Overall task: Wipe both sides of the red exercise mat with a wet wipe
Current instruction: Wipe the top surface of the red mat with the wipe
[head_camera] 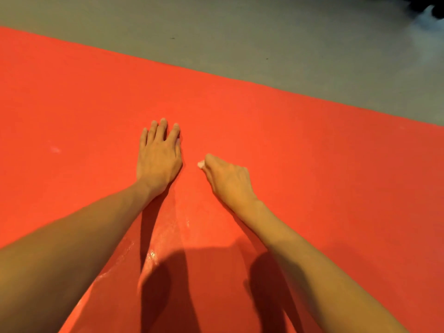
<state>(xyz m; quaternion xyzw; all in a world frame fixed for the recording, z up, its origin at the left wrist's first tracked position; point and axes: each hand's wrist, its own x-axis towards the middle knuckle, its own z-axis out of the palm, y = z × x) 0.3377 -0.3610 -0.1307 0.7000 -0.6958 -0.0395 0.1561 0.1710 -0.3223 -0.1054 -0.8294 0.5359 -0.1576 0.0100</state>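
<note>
The red exercise mat lies flat on the floor and fills most of the view. My left hand rests flat on it with fingers straight. Just to its right, my right hand presses down on the mat with fingers curled round a small white wet wipe, of which only a corner shows at the fingertips. A shiny wet streak runs between my forearms toward the near edge.
Grey floor lies beyond the mat's far edge. A dark object with a pale patch sits at the top right corner. A faint pale mark shows on the mat at the left.
</note>
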